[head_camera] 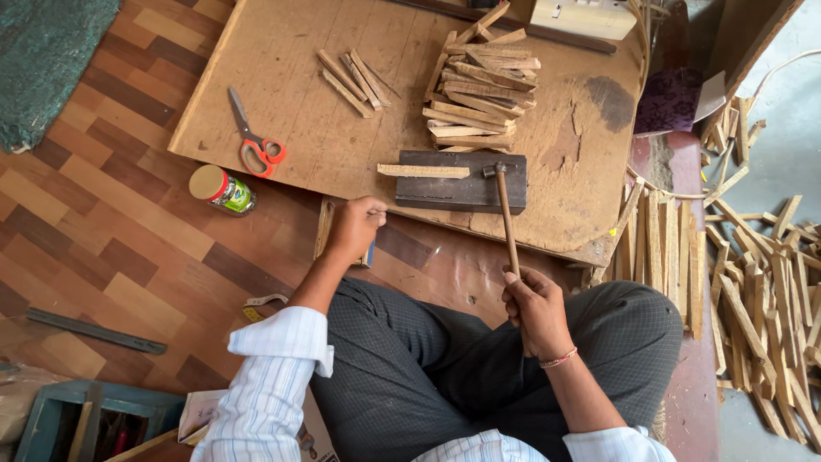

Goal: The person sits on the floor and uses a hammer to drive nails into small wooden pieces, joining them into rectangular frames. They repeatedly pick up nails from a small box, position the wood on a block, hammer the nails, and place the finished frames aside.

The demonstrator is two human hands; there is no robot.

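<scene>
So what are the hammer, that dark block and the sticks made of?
The hammer in the right hand looks like a turned wooden handle with a small dull metal head. The dark block looks like heavy iron or steel, matte and near black, though dark wood is possible. The sticks are pale raw wood, rough-cut and unfinished.

You are sitting cross-legged on the floor of a small woodworking shop. A low plywood board [282,77] serves as your bench, scarred and stained, with a dark block [445,192] on it as an anvil. Cut wooden strips are stacked in a pile [479,85] on the board, and many more lie in a loose heap [761,291] on the floor to your right. Hand tools lie about: a hammer [505,214], scissors [252,137], a glue tin [221,188] and a metal bar [94,331].
</scene>
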